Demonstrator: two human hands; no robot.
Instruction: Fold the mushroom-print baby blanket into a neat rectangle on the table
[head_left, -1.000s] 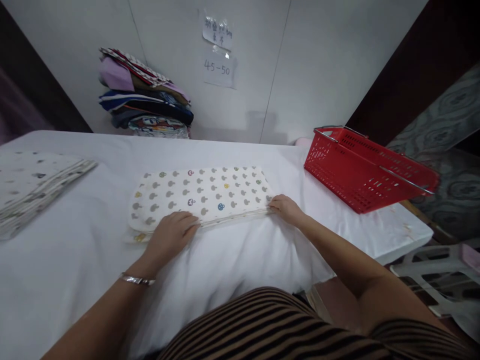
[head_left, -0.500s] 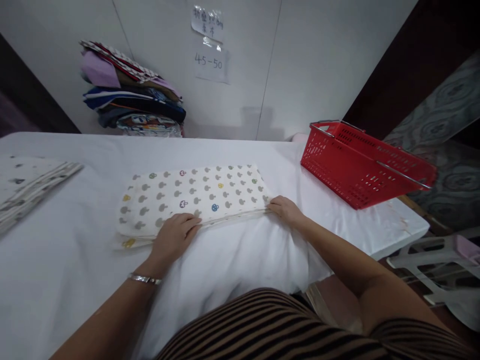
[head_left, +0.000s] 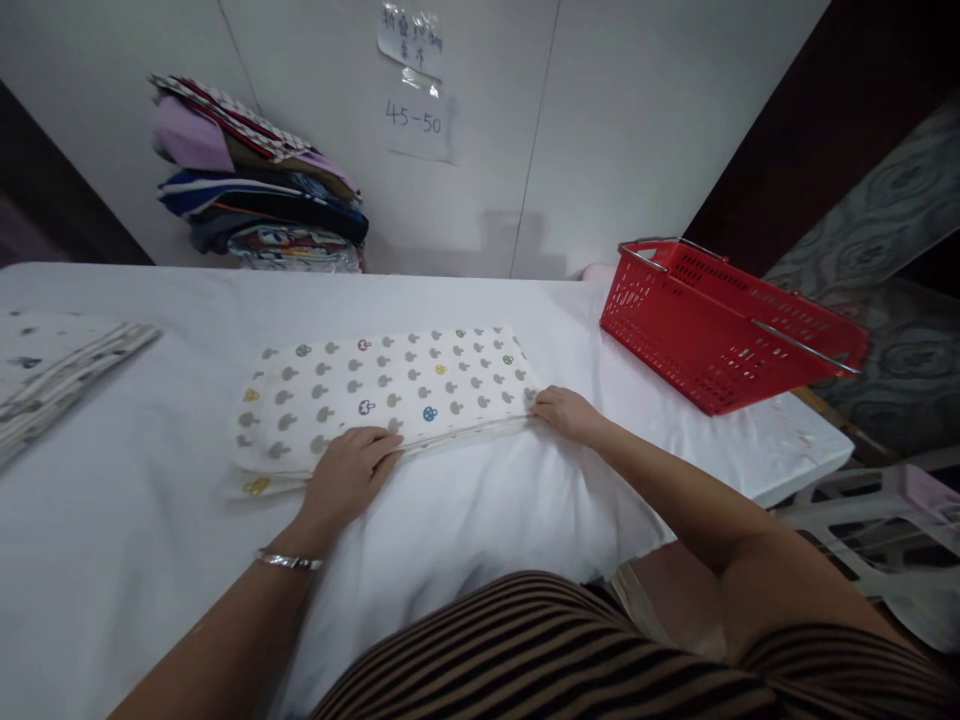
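Note:
A folded white cloth (head_left: pixel 409 380) with grey mushroom prints and a few coloured ones lies flat on the white-covered table (head_left: pixel 180 560). Along its near edge, left of the middle, my left hand (head_left: pixel 351 478) is closed on the folded layers, fingers on top and the thumb toward the edge. At the near right corner my right hand (head_left: pixel 566 412) pinches the same cloth. The thumb of that hand is mostly hidden. A lower layer sticks out a little at the cloth's near left corner.
A red shopping basket (head_left: pixel 720 330) with metal handles stands at the table's right. Folded printed cloth (head_left: pixel 67 370) lies at the left edge. A pile of folded fabrics (head_left: pixel 262 185) sits by the back wall. A white plastic stool (head_left: pixel 862 520) stands below, to the right.
Both hands keep their places on the cloth's near edge, with hardly any movement. The whole view has shifted slightly.

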